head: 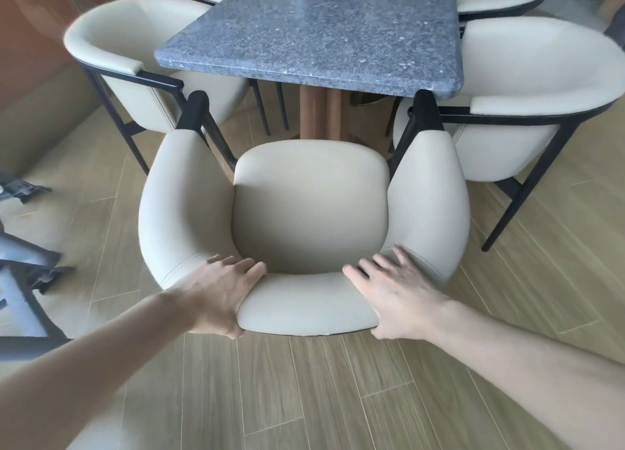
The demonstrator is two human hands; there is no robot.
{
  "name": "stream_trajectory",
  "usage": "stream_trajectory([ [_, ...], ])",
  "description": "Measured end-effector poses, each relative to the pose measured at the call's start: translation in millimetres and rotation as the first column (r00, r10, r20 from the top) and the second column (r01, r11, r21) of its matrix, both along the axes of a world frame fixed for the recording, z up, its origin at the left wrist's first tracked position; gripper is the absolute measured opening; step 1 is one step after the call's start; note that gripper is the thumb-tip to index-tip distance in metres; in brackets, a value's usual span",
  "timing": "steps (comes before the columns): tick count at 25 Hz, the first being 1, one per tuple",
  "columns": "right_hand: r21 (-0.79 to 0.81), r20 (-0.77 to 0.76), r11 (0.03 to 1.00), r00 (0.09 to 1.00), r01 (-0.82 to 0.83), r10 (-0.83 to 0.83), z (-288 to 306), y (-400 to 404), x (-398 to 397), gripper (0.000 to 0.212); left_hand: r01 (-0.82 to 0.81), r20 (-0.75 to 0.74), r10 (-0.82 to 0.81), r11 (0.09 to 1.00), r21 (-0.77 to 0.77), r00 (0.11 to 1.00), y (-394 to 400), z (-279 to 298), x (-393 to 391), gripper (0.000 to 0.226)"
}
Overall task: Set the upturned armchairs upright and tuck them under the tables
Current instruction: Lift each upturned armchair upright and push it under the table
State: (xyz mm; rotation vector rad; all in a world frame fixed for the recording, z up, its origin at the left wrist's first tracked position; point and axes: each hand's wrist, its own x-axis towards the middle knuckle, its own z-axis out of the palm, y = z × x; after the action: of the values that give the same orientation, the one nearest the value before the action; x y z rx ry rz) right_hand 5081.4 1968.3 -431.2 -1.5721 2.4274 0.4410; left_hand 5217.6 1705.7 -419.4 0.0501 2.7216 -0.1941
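So the armchair [311, 209] is upright on the wood floor [338, 399], right at the near end of the worktop [314, 33], facing it. Cream seat and wraparound back, black frame. The two black arm ends at the front sit just at the worktop's near edge, one by each corner, but the seat itself is out in the open, not under the top.

Both hands are on the chair's back rail, the part nearest the camera. Left hand [223, 297] is wrapped over the rail left of centre, fingers curled over the inner side and thumb down the outside, so it's gripping the chair. Right hand [399, 297] does the same right of centre, fingers spread over the top of the rail and thumb underneath, also gripping.

Two more of the same chairs sit either side: left chair [135, 60] and right chair [541, 87], both upright and pulled in along the long sides of the worktop. Bits of two more cream backs show at the far corners. The worktop is blue-grey speckled stone on a brown wooden base [319, 114]. Some dark framed stuff at the far left edge is too blurred to make out.
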Motion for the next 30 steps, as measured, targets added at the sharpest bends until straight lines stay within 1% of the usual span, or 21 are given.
stream_trajectory([
  [3, -0.012, 0.033, 1.0, 0.999, 0.024, -0.024, 6, -20, 4, 0.086, -0.042, 0.042, 0.041, 0.999, 0.025, 0.998, -26, 10, -3, 0.075],
  [6, -0.073, 0.066, 0.995, 0.996, 0.063, -0.059, 17, -54, 9, 0.074, -0.081, 0.074, 0.08, 0.997, 0.011, 0.994, -61, 20, -9, 0.072],
  [8, -0.107, 0.071, 0.992, 0.996, 0.065, -0.057, 17, -76, 10, 0.071, -0.094, 0.078, 0.095, 0.995, -0.016, 0.992, -81, 24, -10, 0.071],
  [9, -0.121, 0.069, 0.991, 0.997, 0.052, -0.043, 16, -84, 10, 0.071, -0.085, 0.069, 0.087, 0.996, -0.035, 0.994, -90, 25, -10, 0.071],
  [12, -0.134, 0.088, 0.991, 0.996, 0.017, -0.005, 13, -98, 7, 0.076, -0.057, 0.018, 0.057, 0.998, -0.029, 0.998, -106, 20, 3, 0.079],
  [14, -0.12, 0.103, 0.993, 0.994, -0.012, 0.024, 11, -102, 0, 0.081, 0.018, 0.008, -0.018, 1.0, -0.012, 1.0, -111, 14, 6, 0.093],
  [16, -0.091, 0.163, 0.995, 0.985, -0.032, 0.047, 10, -104, -7, 0.087, 0.074, 0.028, -0.074, 0.997, 0.006, 0.997, -117, 11, 0, 0.106],
  [18, -0.092, 0.162, 0.994, 0.984, -0.056, 0.07, 9, -106, -12, 0.09, 0.096, 0.053, -0.099, 0.994, 0.044, 0.994, -126, 13, -8, 0.111],
  [20, -0.106, 0.139, 0.99, 0.985, -0.088, 0.102, 9, -109, -14, 0.089, 0.097, 0.083, -0.103, 0.993, 0.074, 0.991, -133, 13, -11, 0.112],
  [23, -0.108, 0.118, 0.988, 0.985, -0.111, 0.123, 6, -117, -16, 0.086, 0.119, 0.096, -0.124, 0.991, 0.062, 0.988, -145, 12, -20, 0.111],
  [25, -0.14, 0.114, 0.985, 0.987, -0.097, 0.113, 6, -127, -29, 0.085, 0.126, 0.091, -0.128, 0.992, 0.033, 0.988, -156, 13, -35, 0.11],
  [27, -0.169, 0.103, 0.982, 0.989, -0.086, 0.104, 7, -137, -46, 0.082, 0.125, 0.08, -0.128, 0.991, 0.036, 0.989, -165, 16, -55, 0.108],
  [30, -0.174, 0.093, 0.982, 0.992, -0.072, 0.089, 7, -149, -66, 0.084, 0.157, 0.1, -0.156, 0.988, -0.005, 0.983, -176, 17, -82, 0.104],
])
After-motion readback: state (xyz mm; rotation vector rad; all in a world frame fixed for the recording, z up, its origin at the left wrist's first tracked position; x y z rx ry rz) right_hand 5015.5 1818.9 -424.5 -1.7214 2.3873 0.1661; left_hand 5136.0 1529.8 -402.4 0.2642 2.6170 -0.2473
